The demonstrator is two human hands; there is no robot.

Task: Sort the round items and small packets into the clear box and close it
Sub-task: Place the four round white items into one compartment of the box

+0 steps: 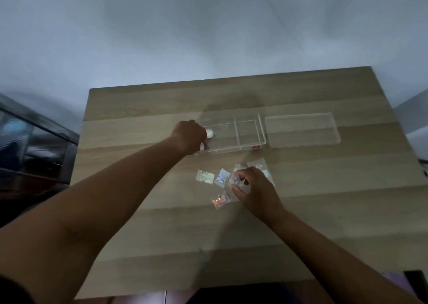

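Observation:
A clear box (249,145) with a divider sits open at the table's middle, its clear lid (302,130) lying flat just to its right. My left hand (188,136) is at the box's left end, fingers closed around a white round item (209,133); another pale round item (202,146) peeks out below the hand. Several small shiny packets lie in front of the box: one at the left (205,176), one beside it (221,176), one nearer me (219,200). My right hand (253,187) pinches a packet (237,180) from that group.
The wooden table (162,234) ends at a far edge just behind the box, against a pale wall. A dark glass-fronted cabinet (34,146) stands left of the table. Another clear packet (258,164) lies behind my right hand.

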